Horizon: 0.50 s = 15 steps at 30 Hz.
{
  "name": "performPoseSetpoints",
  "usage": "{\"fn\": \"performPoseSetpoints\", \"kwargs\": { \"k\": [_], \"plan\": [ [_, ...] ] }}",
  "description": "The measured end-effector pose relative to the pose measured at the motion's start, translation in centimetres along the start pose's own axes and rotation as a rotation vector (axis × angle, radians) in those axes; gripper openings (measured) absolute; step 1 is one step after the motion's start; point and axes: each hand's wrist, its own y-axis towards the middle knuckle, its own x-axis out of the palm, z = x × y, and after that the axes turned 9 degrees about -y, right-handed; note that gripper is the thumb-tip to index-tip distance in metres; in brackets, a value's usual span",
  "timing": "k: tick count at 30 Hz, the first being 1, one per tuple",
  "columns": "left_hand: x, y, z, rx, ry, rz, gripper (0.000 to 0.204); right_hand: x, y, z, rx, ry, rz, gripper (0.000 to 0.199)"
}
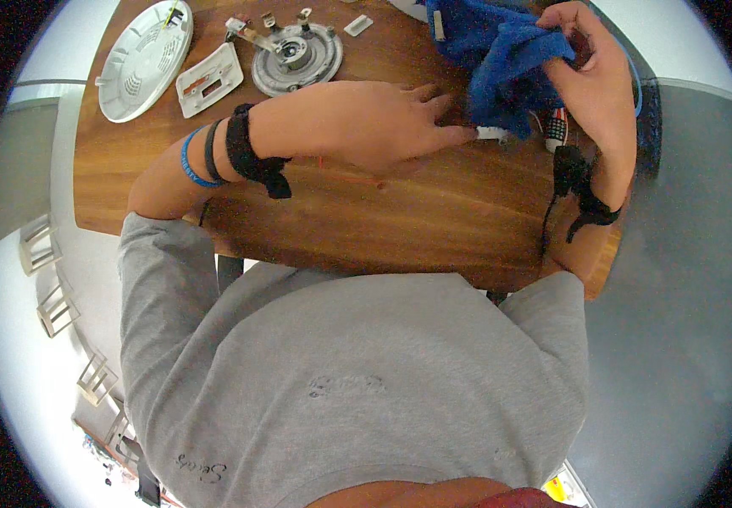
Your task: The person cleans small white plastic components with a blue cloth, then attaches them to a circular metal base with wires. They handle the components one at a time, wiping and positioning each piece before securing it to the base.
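The right hand (585, 63) pinches a bunched blue cloth (514, 59) between thumb and fingers at the table's far right, while the left hand (387, 123) lies palm down with fingers loosely spread, one tip at a small white piece (491, 133); whether it grips this piece cannot be told. Handling of the cloth appears under way and unfinished, for it is neither laid flat nor released. Farther left on the table (315, 212), the metal disc (324, 66), plate (227, 74) and cover (150, 59) lie apart, their separation seemingly done and any joining undone.
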Motion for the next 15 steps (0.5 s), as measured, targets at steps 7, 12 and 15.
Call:
{"fn": "performPoseSetpoints", "kwargs": {
  "k": [7, 12, 15],
  "plan": [
    [3.1, 5.6, -4.1, 0.244, -0.066, 0.287, 0.055, -2.0, -0.7, -1.2, 0.076, 0.31, -0.041, 0.025],
    [0.2, 6.3, -3.0, 0.088, -0.247, 0.151, 0.04, -3.0, -1.3, 1.4, -0.041, 0.179, 0.095, 0.025],
    [-1.6, 5.7, -2.2, -0.018, -0.326, 0.126, 0.036, -3.4, -1.1, 2.0, -0.064, 0.202, 0.182, 0.025]
  ]
}}
